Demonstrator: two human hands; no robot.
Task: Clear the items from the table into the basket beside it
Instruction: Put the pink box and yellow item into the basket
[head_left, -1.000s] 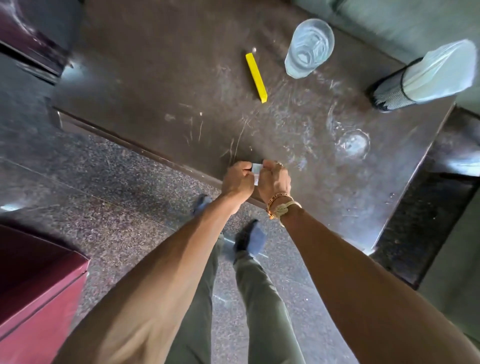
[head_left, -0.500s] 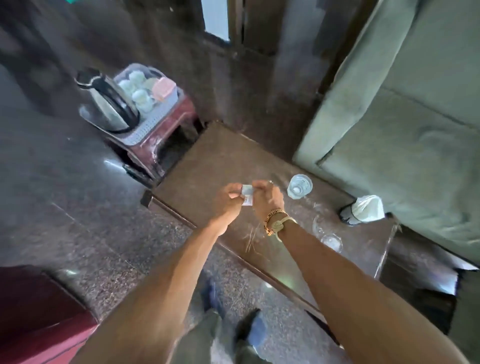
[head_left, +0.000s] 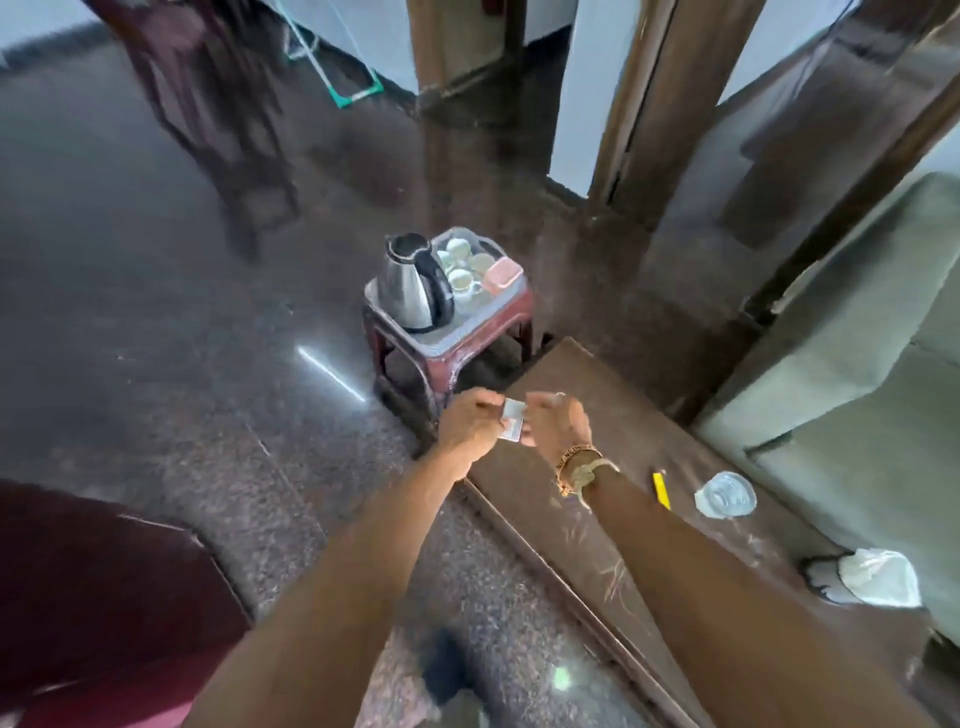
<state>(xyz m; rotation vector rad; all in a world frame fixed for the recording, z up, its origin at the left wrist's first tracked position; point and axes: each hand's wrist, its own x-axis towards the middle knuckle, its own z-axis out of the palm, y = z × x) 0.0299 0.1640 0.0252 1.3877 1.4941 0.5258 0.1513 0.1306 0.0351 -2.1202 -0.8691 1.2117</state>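
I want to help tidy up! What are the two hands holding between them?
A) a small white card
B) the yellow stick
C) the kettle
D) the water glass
A: the left hand and the right hand pinch a small white card between them, while the yellow stick and the glass sit on the table.
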